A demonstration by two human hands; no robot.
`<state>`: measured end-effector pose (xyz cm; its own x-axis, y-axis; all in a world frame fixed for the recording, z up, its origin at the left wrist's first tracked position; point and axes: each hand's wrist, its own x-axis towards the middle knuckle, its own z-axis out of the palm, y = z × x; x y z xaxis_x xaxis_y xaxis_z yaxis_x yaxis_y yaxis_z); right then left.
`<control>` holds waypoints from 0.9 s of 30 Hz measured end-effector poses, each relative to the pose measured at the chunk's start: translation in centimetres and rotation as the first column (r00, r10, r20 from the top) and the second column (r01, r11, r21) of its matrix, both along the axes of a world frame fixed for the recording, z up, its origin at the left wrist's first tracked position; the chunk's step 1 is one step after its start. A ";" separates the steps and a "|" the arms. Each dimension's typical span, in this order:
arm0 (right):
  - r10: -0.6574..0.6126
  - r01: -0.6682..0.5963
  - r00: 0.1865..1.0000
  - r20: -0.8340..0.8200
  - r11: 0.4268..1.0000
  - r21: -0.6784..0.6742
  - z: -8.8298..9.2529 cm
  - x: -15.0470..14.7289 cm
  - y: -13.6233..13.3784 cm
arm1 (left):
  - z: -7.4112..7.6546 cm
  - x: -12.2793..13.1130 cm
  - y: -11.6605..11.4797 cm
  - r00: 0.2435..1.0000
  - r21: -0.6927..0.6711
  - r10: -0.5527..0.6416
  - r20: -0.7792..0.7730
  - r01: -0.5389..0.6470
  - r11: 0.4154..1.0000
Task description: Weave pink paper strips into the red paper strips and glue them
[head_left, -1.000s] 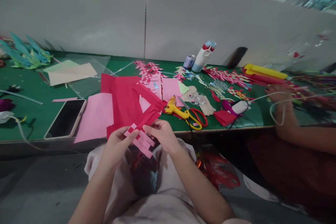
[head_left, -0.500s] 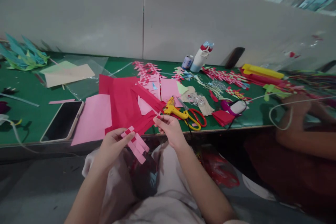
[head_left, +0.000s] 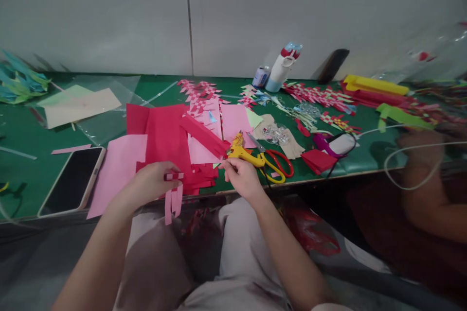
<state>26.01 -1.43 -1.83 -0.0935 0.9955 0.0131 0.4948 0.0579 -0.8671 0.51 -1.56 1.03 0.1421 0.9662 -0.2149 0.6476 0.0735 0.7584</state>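
Observation:
My left hand (head_left: 155, 180) is closed around a woven piece of pink and red paper strips (head_left: 174, 199), whose loose pink ends hang down past the table edge. My right hand (head_left: 241, 177) has its fingers pinched together beside a yellow glue gun (head_left: 248, 155). Whatever lies between those fingertips is too small to make out. A folded red strip (head_left: 204, 132) ends just above the right fingertips. Cut red strips (head_left: 200, 177) lie between the hands, next to large red sheets (head_left: 166, 131) and a pink sheet (head_left: 118, 170).
Scissors with red handles (head_left: 284, 163) lie right of the glue gun. A phone (head_left: 73, 182) rests at the left table edge. Finished-looking woven strips (head_left: 199, 95), a can (head_left: 260, 77) and a white bottle (head_left: 282, 70) stand behind. Another person's arm (head_left: 423, 180) is at right.
My left hand has moved left, and the woven piece has turned so its strips hang straight down. My right hand has shifted slightly right, apart from the left. The view has shifted too.

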 end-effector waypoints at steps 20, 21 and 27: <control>0.392 -0.413 0.857 0.334 0.911 -0.007 -0.4 -3.5 -2.1 | -4.8 -0.9 -5.4 0.853 0.629 0.071 -0.518 0.323 0.707; 0.378 -0.411 0.850 0.367 0.912 0.013 -0.7 -3.7 -2.1 | -4.9 -1.0 -5.8 0.866 0.660 0.079 -0.494 0.313 0.683; 0.328 -0.387 0.846 0.420 0.920 0.062 -1.0 -3.7 -2.6 | -5.5 0.2 -10.7 0.890 0.600 0.122 -0.440 0.190 0.777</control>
<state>22.29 -4.06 -2.85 -0.4695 0.8822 0.0346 0.7133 0.4022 -0.5740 0.74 -12.30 -4.48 0.2210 0.9011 0.3732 0.9051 -0.3320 0.2658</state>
